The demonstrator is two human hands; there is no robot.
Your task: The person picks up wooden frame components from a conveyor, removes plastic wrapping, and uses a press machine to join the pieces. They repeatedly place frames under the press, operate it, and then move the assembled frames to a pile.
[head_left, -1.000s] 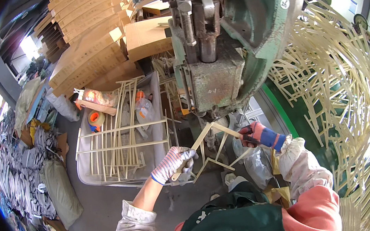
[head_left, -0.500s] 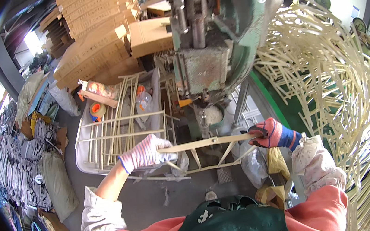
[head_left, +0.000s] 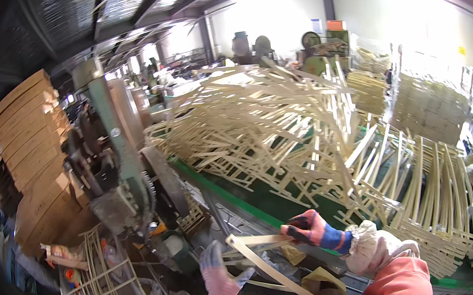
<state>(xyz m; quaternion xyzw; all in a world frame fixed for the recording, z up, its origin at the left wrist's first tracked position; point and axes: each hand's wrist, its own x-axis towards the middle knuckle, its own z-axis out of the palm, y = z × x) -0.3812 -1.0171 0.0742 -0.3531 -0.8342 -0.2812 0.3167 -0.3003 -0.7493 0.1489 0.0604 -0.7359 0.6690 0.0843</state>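
Gripping the frame (head_left: pixel 266 263) at one corner, the right hand (head_left: pixel 310 228) alone carries it; the left hand (head_left: pixel 220 275), spread, hovers beside, so it could swing into the machine (head_left: pixel 117 175).

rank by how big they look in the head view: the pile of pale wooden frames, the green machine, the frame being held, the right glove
1. pile of pale wooden frames
2. green machine
3. held frame
4. right glove

The held frame sits nearest the camera, so its rank over the glove is only apparent.
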